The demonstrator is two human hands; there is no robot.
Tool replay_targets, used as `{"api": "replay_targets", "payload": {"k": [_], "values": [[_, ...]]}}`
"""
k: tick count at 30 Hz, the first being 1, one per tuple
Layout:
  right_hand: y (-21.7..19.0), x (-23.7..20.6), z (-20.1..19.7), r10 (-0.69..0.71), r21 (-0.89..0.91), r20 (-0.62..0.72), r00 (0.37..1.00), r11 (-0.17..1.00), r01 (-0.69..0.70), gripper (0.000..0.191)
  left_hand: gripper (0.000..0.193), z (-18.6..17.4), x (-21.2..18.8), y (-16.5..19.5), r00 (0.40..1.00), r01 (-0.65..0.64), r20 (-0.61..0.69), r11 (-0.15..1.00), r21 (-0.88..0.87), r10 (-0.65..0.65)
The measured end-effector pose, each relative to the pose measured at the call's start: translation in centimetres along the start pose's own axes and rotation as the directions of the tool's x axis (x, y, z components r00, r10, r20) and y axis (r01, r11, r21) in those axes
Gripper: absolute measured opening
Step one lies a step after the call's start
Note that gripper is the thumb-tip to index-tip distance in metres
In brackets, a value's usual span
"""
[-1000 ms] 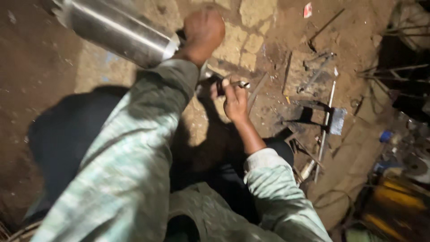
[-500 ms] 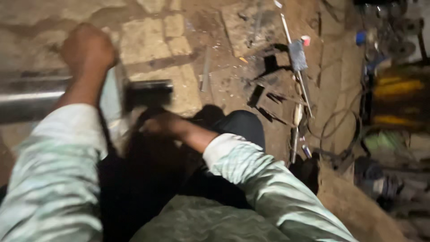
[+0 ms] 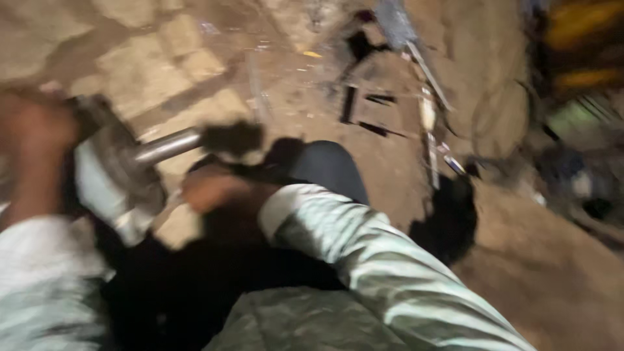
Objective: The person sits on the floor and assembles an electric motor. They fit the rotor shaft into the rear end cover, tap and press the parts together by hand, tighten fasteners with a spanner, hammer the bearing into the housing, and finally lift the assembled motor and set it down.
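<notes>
The view is heavily blurred by motion. My left hand [image 3: 32,130] sits at the far left, gripping the end of a large shiny metal cylinder [image 3: 107,175]. A thinner steel shaft [image 3: 166,147] sticks out of the cylinder to the right and ends in a dark tip [image 3: 231,138]. My right hand [image 3: 208,188] is just below that shaft, close to the cylinder's face. Blur hides whether its fingers hold anything. Both arms wear pale striped sleeves, and my dark knee [image 3: 328,166] is bent behind the right hand.
The ground [image 3: 559,273] is dirt and rough stone slabs [image 3: 182,58]. Metal rods and scrap pieces [image 3: 429,97] lie scattered at the upper middle. Blurred yellow and dark equipment [image 3: 578,39] stands at the upper right.
The camera has swung, so the cylinder and left hand now sit lower left. My right hand has dropped from beside the cylinder to just under the shaft.
</notes>
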State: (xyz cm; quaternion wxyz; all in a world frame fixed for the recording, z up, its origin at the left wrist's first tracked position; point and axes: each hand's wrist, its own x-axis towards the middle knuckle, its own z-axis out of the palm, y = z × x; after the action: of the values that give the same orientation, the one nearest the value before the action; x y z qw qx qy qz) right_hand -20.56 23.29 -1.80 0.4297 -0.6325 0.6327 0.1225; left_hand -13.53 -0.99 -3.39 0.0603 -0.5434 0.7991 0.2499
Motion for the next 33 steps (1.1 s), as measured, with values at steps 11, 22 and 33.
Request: {"api": "replay_targets", "payload": {"k": [11,22,33], "values": [[3.3,1.8,-3.4,-0.036,0.004,-0.427,0.903,0.999,0.042,0.019,0.046,-2.4,-1.7,0.7,0.996,0.078,-0.04,0.99,-0.115,-0.083],[3.0,4.9,-3.6,-0.027,0.046,-0.645,0.764,0.996,0.074,0.02,0.046,-2.6,-1.7,1.0,0.994,0.102,-0.029,0.986,-0.129,-0.107],[2.1,3.4,-3.9,-0.138,-0.12,-0.652,0.745,0.99,0.079,0.032,0.046,-2.4,-1.6,0.9,0.996,0.059,-0.058,0.993,-0.1,-0.065]]}}
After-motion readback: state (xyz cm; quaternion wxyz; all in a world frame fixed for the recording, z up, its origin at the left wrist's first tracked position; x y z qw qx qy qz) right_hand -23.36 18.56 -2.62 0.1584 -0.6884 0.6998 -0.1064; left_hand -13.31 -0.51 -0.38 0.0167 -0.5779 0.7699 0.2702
